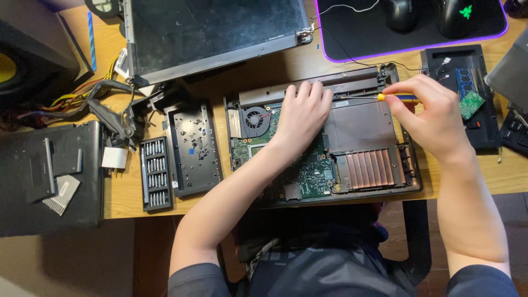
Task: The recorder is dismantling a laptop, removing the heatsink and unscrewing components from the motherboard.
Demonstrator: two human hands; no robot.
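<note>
An opened laptop base (407, 181) lies on the wooden desk, its green circuit board (308, 179), small fan (254, 118) and copper heat sink (369, 169) exposed. My left hand (301, 115) rests flat on the board near the hinge bar, holding the base still. My right hand (434, 118) grips a thin screwdriver with a yellow and blue handle (397, 97). Its shaft points left along the back edge of the base, the tip close to my left fingers.
A detached laptop screen (214, 33) lies at the back. Left of the base sit a removed black cover (192, 148) and a bit set case (155, 175). A black panel (49, 176) and cables lie far left; a mouse pad (412, 27) with two mice far right.
</note>
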